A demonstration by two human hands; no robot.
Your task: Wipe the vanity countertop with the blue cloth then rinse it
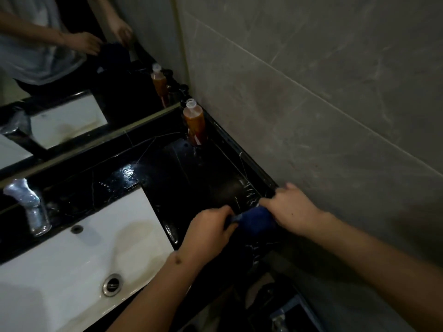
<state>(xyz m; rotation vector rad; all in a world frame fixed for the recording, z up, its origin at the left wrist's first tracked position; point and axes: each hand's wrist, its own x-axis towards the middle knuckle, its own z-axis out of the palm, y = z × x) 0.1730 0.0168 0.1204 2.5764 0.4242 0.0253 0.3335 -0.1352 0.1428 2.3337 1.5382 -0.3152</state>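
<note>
Cloth (257, 221), soft and limp, likely damp, is gripped by fingers of both hands (211, 230) (291, 209); bunched edges are best held.

Two hands, left (208, 232) and right (291, 209), grip one blue cloth (256, 220) between them. Beyond the grip stands one orange bottle (194, 122). Left of it: one white sink (79, 238), one faucet (28, 204), one mirror (72, 68).

Just one view here, shot from head height, aimed steeply down and forward at the black desk (191, 168). Everything is seen close up: sink (72, 259) lower left, mirror (60, 80) upper left, tiled wall (323, 92) filling the right.
</note>
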